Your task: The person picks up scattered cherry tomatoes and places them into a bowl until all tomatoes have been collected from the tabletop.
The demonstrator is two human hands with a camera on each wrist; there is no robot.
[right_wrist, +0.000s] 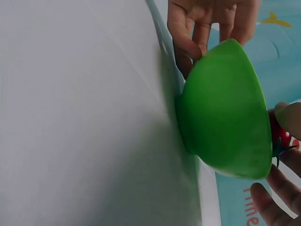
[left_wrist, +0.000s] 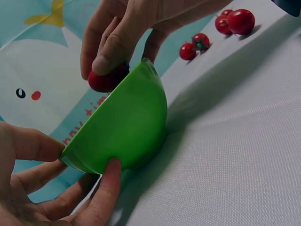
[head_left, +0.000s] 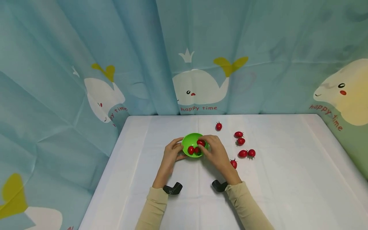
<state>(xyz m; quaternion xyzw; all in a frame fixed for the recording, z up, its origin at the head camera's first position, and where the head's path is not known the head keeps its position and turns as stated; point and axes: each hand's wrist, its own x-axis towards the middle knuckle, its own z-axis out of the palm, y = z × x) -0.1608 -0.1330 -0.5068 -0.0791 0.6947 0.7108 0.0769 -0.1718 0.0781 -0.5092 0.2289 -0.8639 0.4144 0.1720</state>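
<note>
A green bowl (head_left: 189,140) stands on the white table, with two red cherry tomatoes (head_left: 191,150) visible inside. My left hand (head_left: 170,156) holds the bowl by its left side, thumb and fingers at the rim and outer wall. Over the bowl's right rim, my right hand (head_left: 216,152) pinches another cherry tomato (left_wrist: 107,80) between thumb and fingers. In the right wrist view, that tomato's green stalk (right_wrist: 279,147) shows just beyond the rim.
Several more cherry tomatoes (head_left: 240,141) lie scattered on the table to the right of the bowl. One tomato (head_left: 218,126) sits farther back, and another (head_left: 233,164) is partly hidden by the right wrist. A blue whale-print curtain (head_left: 149,80) hangs behind the table (head_left: 287,179).
</note>
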